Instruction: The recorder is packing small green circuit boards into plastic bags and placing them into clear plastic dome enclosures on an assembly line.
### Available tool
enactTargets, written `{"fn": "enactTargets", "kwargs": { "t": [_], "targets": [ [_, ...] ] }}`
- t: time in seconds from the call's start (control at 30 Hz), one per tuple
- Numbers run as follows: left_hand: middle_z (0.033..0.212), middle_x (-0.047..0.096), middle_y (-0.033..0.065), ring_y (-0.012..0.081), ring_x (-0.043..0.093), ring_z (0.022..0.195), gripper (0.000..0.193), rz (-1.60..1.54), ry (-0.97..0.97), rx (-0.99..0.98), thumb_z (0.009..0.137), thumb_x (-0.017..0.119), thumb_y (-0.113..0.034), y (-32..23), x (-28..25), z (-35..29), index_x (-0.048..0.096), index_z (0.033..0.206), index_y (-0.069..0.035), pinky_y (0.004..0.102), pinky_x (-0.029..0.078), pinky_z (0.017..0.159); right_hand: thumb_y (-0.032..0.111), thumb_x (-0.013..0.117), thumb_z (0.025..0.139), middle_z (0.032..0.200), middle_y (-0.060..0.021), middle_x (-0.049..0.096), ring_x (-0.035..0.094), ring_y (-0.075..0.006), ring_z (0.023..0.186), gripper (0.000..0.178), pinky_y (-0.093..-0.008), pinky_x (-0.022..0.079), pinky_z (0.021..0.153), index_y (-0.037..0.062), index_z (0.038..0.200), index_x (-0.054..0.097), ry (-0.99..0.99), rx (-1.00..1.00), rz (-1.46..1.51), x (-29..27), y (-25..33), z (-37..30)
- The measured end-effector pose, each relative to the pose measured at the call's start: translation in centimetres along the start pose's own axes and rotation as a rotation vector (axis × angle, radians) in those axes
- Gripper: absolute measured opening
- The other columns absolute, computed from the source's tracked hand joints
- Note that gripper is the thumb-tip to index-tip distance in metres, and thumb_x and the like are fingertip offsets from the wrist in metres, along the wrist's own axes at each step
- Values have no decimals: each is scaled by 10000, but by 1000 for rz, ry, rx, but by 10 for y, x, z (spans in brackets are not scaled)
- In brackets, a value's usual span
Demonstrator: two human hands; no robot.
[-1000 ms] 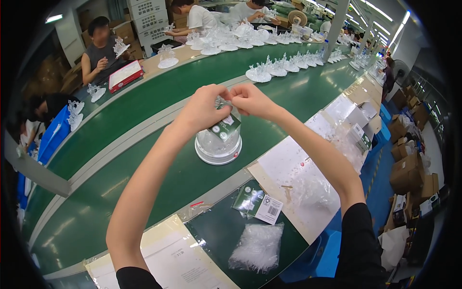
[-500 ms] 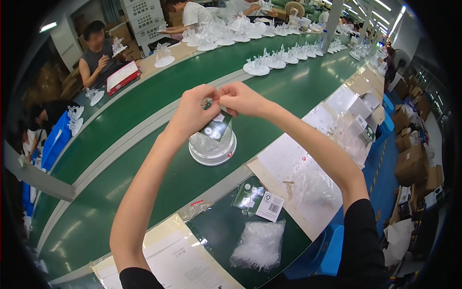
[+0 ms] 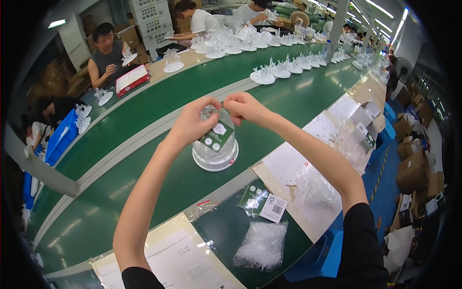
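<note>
A clear dome on a round white base (image 3: 215,163) stands upright on the green belt in front of me. A green and white tag (image 3: 217,137) hangs against its side from near the top. My left hand (image 3: 192,120) is closed about the dome's top, its thumb by the tag's upper edge. Just to the right, my right hand (image 3: 248,110) is pinched closed at the tag's upper corner; whatever lies between its fingertips is too small to make out. Closer to me lie loose green and white tags (image 3: 262,201) and a clear bag of fine white strands (image 3: 262,244).
Taped paper sheets (image 3: 173,255) cover the near left ledge. A white board (image 3: 308,188) with plastic scraps lies at right, and a blue stool (image 3: 322,260) stands below. Clear figures (image 3: 263,75) line the belt's far side. Across it a person (image 3: 107,58) holds one.
My right hand has drawn slightly away from the left, leaving a small gap. More of the tag's face shows now. The whole view has shifted a little.
</note>
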State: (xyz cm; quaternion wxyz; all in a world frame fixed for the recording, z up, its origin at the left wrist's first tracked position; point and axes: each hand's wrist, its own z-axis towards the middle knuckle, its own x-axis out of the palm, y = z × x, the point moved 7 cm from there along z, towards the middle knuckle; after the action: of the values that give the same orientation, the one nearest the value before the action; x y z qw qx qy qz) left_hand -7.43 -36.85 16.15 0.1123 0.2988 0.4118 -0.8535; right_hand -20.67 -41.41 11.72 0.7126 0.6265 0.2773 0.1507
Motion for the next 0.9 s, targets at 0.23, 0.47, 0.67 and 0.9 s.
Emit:
{"fn": "enactTargets", "kwargs": {
  "t": [0.23,0.47,0.67,0.9],
  "targets": [
    [917,605,92,159,589,881,540,150,-146,-210,777,698,-91,-2,-29,-47,443,1251,-42,301,489,801,249,442,977,601,0,410,481,-128,519,243,-264,404,488,29,983,546,-52,32,227,7,-5,-27],
    [844,593,69,112,597,778,524,-342,-48,-473,863,611,-52,8,-34,-99,345,1314,-28,256,515,656,234,456,973,576,-5,426,483,-116,479,238,-262,404,462,15,985,548,-61,3,95,22,9,-65],
    [1135,539,132,151,585,906,517,-75,-51,-500,877,588,-97,-3,-37,-192,337,1324,-29,271,509,731,173,548,923,564,7,507,493,-80,482,157,-246,389,456,17,937,566,18,-3,-218,49,15,-125],
    [860,670,71,156,650,776,219,-255,213,-566,863,597,-109,-115,18,-298,592,1070,-34,279,522,657,138,613,844,573,-58,553,512,-147,488,107,-296,409,486,37,870,590,316,-244,-450,159,30,-181]
  ]
}}
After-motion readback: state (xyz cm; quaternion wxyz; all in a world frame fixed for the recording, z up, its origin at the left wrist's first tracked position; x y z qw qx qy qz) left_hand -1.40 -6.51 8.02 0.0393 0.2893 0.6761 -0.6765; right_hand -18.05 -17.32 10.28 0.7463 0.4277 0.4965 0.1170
